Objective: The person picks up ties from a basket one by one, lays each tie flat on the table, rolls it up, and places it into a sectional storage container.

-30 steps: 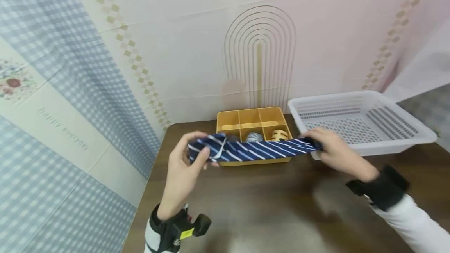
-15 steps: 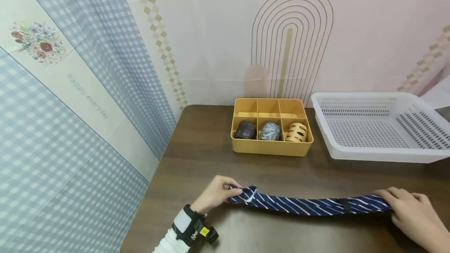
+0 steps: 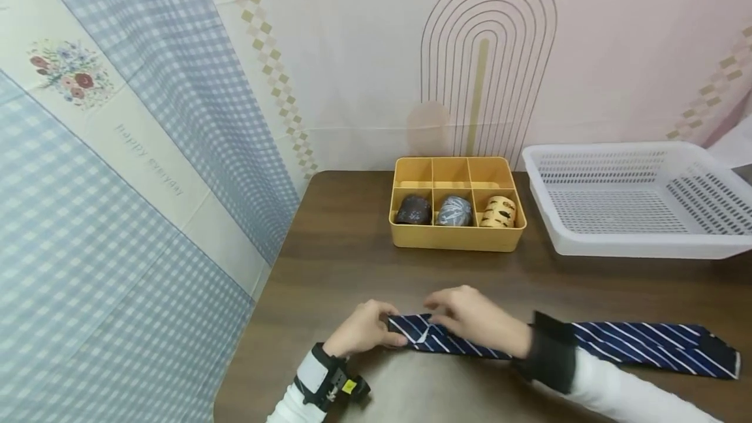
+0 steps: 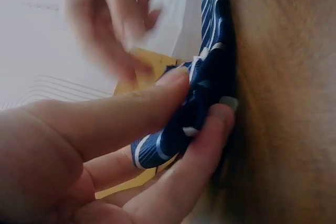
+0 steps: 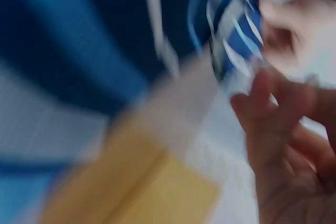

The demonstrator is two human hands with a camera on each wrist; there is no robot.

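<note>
A navy tie with white stripes (image 3: 646,341) lies stretched along the front of the brown table (image 3: 352,247). My left hand (image 3: 392,333) pinches its left end between thumb and fingers; the left wrist view shows that end of the tie (image 4: 210,87) folded in this pinch. My right hand (image 3: 439,318) hovers over the same end, close to the left hand, fingers loosely curved and holding nothing I can see. Its sleeve crosses over the middle of the tie. The right wrist view is blurred and shows the tie (image 5: 105,35) close by the fingers (image 5: 273,124).
A yellow divided box (image 3: 458,240) stands at the back middle, its front row holding a dark roll (image 3: 414,209), a grey roll (image 3: 454,211) and a yellow patterned roll (image 3: 499,212). A white slotted basket (image 3: 634,247) sits at the right. Walls close the left and back.
The tie came down from in front of the box to the table. My right hand then let go of the right end and moved left, next to the left hand.
</note>
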